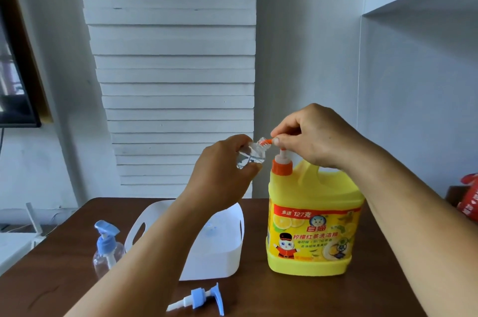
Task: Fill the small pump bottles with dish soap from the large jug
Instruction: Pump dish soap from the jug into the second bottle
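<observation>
Mostly yellow, orange and pale blue on my feed

The jug (314, 215) I'm looking at is bright yellow with an orange cap (282, 168), an orange spout (266, 141) and a red band across a label printed with lemon slices and a red-coated cartoon cat. The little bottle (69, 159) in hand is clear. The other bottle (107, 252) is clear with a light blue pump, and the loose pump (199, 300) is blue and white. White tub (214, 252), dark brown wood-grain table (51, 278), white slatted wall panel (176, 71).

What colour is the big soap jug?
Bright yellow jug, with an orange cap; head view.
</observation>
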A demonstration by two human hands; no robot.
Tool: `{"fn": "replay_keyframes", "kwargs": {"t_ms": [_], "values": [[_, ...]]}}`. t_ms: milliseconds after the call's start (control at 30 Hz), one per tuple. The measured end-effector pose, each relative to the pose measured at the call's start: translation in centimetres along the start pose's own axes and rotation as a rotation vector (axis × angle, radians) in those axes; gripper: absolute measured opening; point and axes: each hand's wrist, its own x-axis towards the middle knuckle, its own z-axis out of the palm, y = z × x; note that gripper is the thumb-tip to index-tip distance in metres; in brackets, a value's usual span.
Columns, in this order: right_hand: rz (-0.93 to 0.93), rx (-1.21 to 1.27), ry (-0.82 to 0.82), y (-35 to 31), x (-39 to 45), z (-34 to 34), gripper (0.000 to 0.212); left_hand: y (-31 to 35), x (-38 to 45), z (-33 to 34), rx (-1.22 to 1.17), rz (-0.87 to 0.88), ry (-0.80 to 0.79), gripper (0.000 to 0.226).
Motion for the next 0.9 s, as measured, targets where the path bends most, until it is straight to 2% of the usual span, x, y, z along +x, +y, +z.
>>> {"fn": "replay_keyframes", "kwargs": {"t_ms": [267, 400, 633, 900], "values": [[0.024, 0.003, -0.056, -0.1, 0.0, 0.2, 0.01, -0.1, -0.3, 0.3, -0.001, -0.01, -0.023, 0.014], [0.022, 0.023, -0.006, 0.1, 0.0, 0.1, 0.009, 0.0, 0.0, 0.1, 0.009, 0.004, 0.003, 0.018], [0.029, 0.02, -0.033, 0.0, -0.6, 0.7, 0.012, -0.2, -0.6, 0.4, 0.011, -0.008, -0.027, 0.017], [0.023, 0.014, 0.007, 0.3, -0.8, 1.1, 0.012, -0.1, -0.2, 0.3, 0.042, -0.011, -0.025, 0.021]]}}
